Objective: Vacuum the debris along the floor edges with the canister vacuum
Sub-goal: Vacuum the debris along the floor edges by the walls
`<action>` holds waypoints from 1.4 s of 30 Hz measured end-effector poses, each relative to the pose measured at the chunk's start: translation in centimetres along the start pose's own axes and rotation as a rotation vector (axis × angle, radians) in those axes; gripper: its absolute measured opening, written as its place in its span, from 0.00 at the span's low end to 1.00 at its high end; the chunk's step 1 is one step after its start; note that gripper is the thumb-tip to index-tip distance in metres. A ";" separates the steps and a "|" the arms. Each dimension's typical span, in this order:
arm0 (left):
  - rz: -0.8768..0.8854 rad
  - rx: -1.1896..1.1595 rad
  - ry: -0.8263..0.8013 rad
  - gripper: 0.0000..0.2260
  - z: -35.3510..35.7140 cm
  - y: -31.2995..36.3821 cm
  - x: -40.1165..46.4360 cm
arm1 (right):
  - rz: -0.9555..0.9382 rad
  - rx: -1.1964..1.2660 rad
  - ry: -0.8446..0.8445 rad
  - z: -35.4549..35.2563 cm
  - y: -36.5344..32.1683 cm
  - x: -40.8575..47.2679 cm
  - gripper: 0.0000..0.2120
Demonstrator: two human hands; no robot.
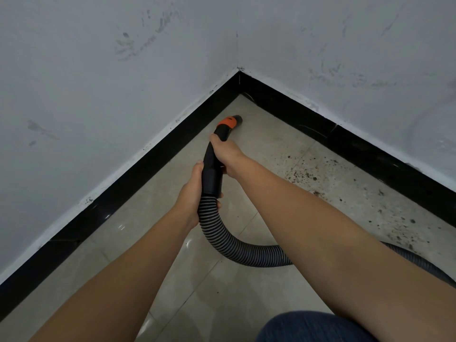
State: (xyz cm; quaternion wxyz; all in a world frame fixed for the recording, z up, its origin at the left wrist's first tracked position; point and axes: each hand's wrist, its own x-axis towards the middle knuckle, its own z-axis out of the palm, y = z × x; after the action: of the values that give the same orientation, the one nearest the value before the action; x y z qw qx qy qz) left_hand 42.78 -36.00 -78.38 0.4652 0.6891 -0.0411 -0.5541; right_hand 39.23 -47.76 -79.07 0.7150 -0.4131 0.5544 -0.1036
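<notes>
1. Two hands are gripping the black plastic vacuum wand (214,166): the right hand (227,154) is wrapping it nearer the orange-collared nozzle (232,121), the left hand (195,196) is clasping the cuff of the grey ribbed hose (237,245).
2. The wand's long axis is pointing at the corner of the glossy black skirting (148,166).
3. The dark scattered debris (311,174) is lying on the beige tiled floor (172,255) to the nozzle's right, along the right-hand wall; the right hand is nearer.

Both bare forearms reached forward from the near edge toward the far corner, converging. The left hand (191,198) sat nearer, its fingers curled around the ribbed hose (222,233) just below the black cuff. The right hand (225,154) sat farther, wrapped over the black nozzle tube (211,154), knuckles up. A knee in blue denim (313,328) showed near right.
</notes>
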 end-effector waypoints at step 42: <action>-0.209 0.339 -0.134 0.31 -8.8 -7.6 -8.2 | 0.086 0.522 0.454 6.2 11.1 -12.5 0.10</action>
State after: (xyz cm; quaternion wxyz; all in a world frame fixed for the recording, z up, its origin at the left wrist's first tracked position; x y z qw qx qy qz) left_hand 43.19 -21.73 -78.06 0.2790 0.7195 -0.0927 -0.6292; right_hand 36.71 -30.14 -77.81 0.6586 -0.1591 0.6711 -0.3009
